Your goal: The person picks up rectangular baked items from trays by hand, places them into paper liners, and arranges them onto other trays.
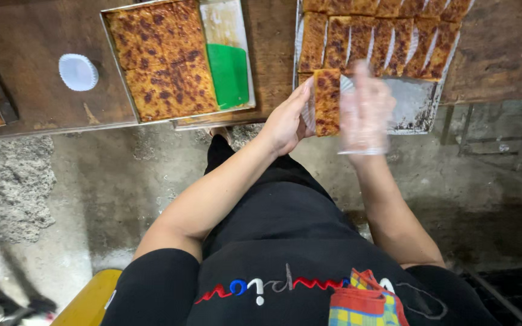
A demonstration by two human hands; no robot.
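Rough concrete floor [92, 193] lies below a dark wooden bench [37, 78] carrying two trays. Left hand [288, 121], bare, fingers half curled, steadies a clear wrapper at the left edge of a cut slice [327, 101]. Right hand [365, 108], in a thin plastic glove and motion-blurred, is at the slice's right side; grip cannot be told. Slice sits at the near edge of the right tray [415, 105], below the other cut pieces [388, 36]. Risk: it hangs close to the bench edge, so a loose hold could drop it to the floor, or the slice could break.

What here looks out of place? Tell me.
The green scraper lies inside the left tray, in the bare strip beside the uncut slab. Otherwise only the right tray stands out, its emptied corner smeared with residue.
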